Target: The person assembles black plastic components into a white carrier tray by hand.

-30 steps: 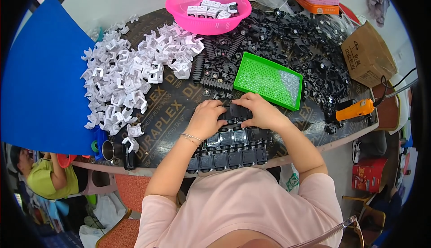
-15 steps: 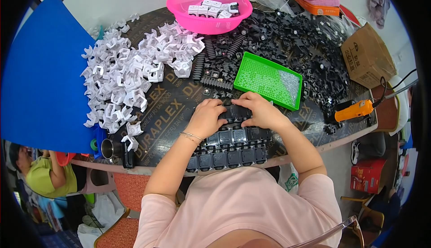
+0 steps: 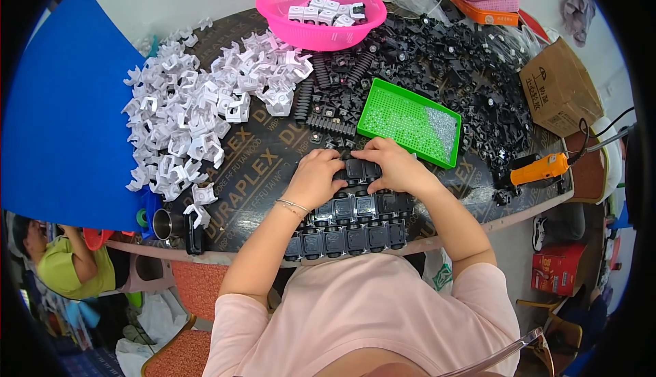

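Note:
My left hand (image 3: 315, 177) and my right hand (image 3: 398, 169) meet over a row of black plastic blocks (image 3: 360, 170) near the table's front edge. Fingers and thumbs of both bend around the row's ends, gripping it from either side. Two more rows lie nearer to me: square black blocks with shiny metallic edges, a middle row (image 3: 365, 206) and a front row (image 3: 355, 239). The hands partly cover the far row, so its full length is hidden. Just beyond my right hand is a green perforated tray (image 3: 383, 89) with small clear pieces in it.
White plastic brackets (image 3: 184, 117) are heaped on the left, small black parts (image 3: 444, 56) at the back right. A pink basket (image 3: 314, 39) holds white blocks. An orange electric screwdriver (image 3: 540, 170) and a cardboard box (image 3: 560, 87) stand right. A metal cup (image 3: 164, 225) sits front left.

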The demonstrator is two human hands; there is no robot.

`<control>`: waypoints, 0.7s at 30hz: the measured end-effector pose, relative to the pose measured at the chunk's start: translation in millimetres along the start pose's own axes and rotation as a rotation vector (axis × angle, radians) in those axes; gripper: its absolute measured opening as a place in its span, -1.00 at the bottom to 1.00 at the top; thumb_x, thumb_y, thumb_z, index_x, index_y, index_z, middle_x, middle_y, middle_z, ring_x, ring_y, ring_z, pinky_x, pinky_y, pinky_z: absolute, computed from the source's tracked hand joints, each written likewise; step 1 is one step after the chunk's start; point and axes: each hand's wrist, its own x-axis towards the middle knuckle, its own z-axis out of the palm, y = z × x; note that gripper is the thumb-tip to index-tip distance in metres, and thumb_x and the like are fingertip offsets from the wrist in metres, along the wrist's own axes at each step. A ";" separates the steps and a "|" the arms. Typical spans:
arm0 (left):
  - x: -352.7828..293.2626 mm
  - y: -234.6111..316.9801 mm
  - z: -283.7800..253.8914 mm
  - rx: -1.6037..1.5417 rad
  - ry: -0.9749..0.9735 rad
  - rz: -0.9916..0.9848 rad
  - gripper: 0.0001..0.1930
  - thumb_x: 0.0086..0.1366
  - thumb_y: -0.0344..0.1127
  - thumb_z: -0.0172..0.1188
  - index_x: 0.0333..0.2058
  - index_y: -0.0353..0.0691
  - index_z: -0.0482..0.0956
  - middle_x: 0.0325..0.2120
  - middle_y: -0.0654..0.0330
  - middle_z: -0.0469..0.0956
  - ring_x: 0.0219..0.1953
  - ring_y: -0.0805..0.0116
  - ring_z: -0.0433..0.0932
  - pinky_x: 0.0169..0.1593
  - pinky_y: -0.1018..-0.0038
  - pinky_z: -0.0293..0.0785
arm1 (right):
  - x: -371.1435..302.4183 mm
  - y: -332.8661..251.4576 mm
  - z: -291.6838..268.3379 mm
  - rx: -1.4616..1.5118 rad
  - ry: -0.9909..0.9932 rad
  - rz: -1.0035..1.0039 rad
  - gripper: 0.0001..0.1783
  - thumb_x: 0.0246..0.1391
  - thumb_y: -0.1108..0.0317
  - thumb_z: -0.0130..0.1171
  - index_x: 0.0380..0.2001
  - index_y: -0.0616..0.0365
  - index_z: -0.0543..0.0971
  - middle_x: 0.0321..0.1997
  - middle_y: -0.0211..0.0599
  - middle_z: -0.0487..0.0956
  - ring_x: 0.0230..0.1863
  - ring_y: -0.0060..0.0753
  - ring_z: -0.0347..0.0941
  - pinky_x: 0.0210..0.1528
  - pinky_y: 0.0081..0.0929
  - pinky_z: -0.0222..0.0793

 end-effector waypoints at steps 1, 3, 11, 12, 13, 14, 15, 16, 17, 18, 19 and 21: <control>0.4 0.0 -0.3 -0.005 0.003 -0.001 -0.66 -0.05 -0.24 0.34 -0.25 -0.19 0.60 -0.09 0.16 0.47 0.03 0.14 0.36 0.09 0.27 0.28 | 0.8 -0.5 -1.8 -0.005 -0.008 -0.004 -0.09 -0.58 0.37 0.52 0.07 -0.03 0.47 0.02 -0.22 0.41 0.09 -0.11 0.29 0.16 -0.28 0.25; 0.0 -0.4 -0.8 -0.010 0.000 -0.006 -0.66 -0.05 -0.24 0.35 -0.25 -0.19 0.60 -0.09 0.17 0.47 0.03 0.14 0.36 0.09 0.28 0.28 | 1.6 -0.3 -3.2 -0.009 -0.014 -0.007 -0.08 -0.59 0.37 0.52 0.07 -0.03 0.47 0.02 -0.22 0.42 0.09 -0.11 0.29 0.16 -0.28 0.25; -0.1 1.9 -2.6 -0.006 -0.015 -0.012 -0.65 -0.05 -0.23 0.35 -0.24 -0.19 0.61 -0.09 0.18 0.47 0.03 0.15 0.36 0.09 0.28 0.28 | -4.2 -2.9 -2.5 -0.111 -0.002 -0.024 -0.19 -0.37 0.18 0.45 0.10 -0.03 0.44 0.03 -0.24 0.46 0.06 -0.12 0.34 0.15 -0.29 0.25; 0.1 2.3 -3.0 0.002 -0.019 -0.011 -0.65 -0.05 -0.23 0.35 -0.24 -0.21 0.60 -0.08 0.16 0.47 0.03 0.13 0.36 0.10 0.29 0.29 | -5.1 -4.3 -2.1 -0.110 0.000 -0.024 -0.19 -0.37 0.18 0.45 0.10 -0.03 0.44 0.03 -0.24 0.46 0.06 -0.12 0.34 0.15 -0.29 0.25; -0.6 2.3 -3.3 0.010 -0.025 -0.012 -0.64 -0.04 -0.24 0.35 -0.24 -0.22 0.59 -0.08 0.14 0.47 0.03 0.12 0.36 0.10 0.30 0.29 | -5.8 -7.0 -1.3 -0.200 -0.034 -0.020 -0.22 -0.32 0.17 0.42 0.10 0.00 0.44 0.05 -0.24 0.46 0.06 -0.12 0.34 0.15 -0.29 0.26; -1.1 1.9 -3.0 0.012 -0.027 -0.012 -0.64 -0.04 -0.24 0.35 -0.24 -0.22 0.59 -0.08 0.14 0.47 0.03 0.12 0.36 0.10 0.30 0.29 | -5.6 -8.7 -0.6 -0.289 -0.067 -0.016 -0.26 -0.26 0.16 0.39 0.09 0.03 0.44 0.06 -0.24 0.45 0.06 -0.13 0.35 0.14 -0.29 0.26; -1.5 1.1 -2.3 -0.002 -0.025 -0.011 -0.64 -0.04 -0.24 0.35 -0.24 -0.22 0.59 -0.08 0.13 0.47 0.02 0.12 0.37 0.10 0.30 0.30 | -3.8 -8.8 0.0 -0.287 -0.065 -0.016 -0.26 -0.26 0.16 0.39 0.09 0.03 0.44 0.06 -0.24 0.45 0.06 -0.13 0.35 0.14 -0.29 0.26; -0.8 1.5 -1.5 -0.018 -0.023 -0.005 -0.64 -0.04 -0.24 0.35 -0.24 -0.22 0.59 -0.09 0.13 0.47 0.01 0.12 0.37 0.09 0.30 0.30 | -2.6 -7.5 0.2 -0.210 -0.101 0.021 -0.23 -0.26 0.16 0.39 0.11 0.06 0.41 0.11 -0.22 0.43 0.08 -0.12 0.34 0.15 -0.28 0.26; 0.1 2.1 -1.3 -0.017 -0.025 0.001 -0.64 -0.04 -0.24 0.35 -0.24 -0.22 0.59 -0.09 0.13 0.47 0.01 0.12 0.37 0.09 0.30 0.30 | -2.0 -5.3 0.6 -0.134 -0.136 0.058 -0.20 -0.26 0.16 0.39 0.13 0.09 0.38 0.15 -0.21 0.40 0.10 -0.10 0.33 0.16 -0.26 0.25; 1.4 2.9 -1.6 -0.018 -0.024 0.002 -0.64 -0.04 -0.24 0.35 -0.23 -0.22 0.59 -0.09 0.13 0.47 0.01 0.11 0.38 0.09 0.30 0.31 | -2.1 -0.7 3.8 -0.134 -0.130 0.064 -0.20 -0.26 0.16 0.39 0.13 0.09 0.38 0.15 -0.21 0.40 0.10 -0.10 0.33 0.16 -0.26 0.25; 3.5 4.1 -1.2 -0.020 -0.025 0.009 -0.64 -0.05 -0.24 0.35 -0.23 -0.22 0.59 -0.10 0.13 0.47 0.01 0.11 0.38 0.08 0.30 0.31 | -3.2 5.3 8.7 -0.080 -0.077 0.009 -0.16 -0.26 0.16 0.39 0.16 0.11 0.34 0.19 -0.19 0.36 0.13 -0.08 0.30 0.17 -0.25 0.24; 5.4 6.3 -2.2 -0.021 -0.024 0.021 -0.64 -0.05 -0.25 0.36 -0.24 -0.22 0.58 -0.10 0.13 0.48 0.00 0.11 0.38 0.08 0.30 0.32 | -5.5 14.6 13.8 -0.007 -0.045 -0.046 -0.08 -0.24 0.17 0.39 0.22 0.14 0.23 0.28 -0.09 0.25 0.21 -0.01 0.24 0.22 -0.22 0.20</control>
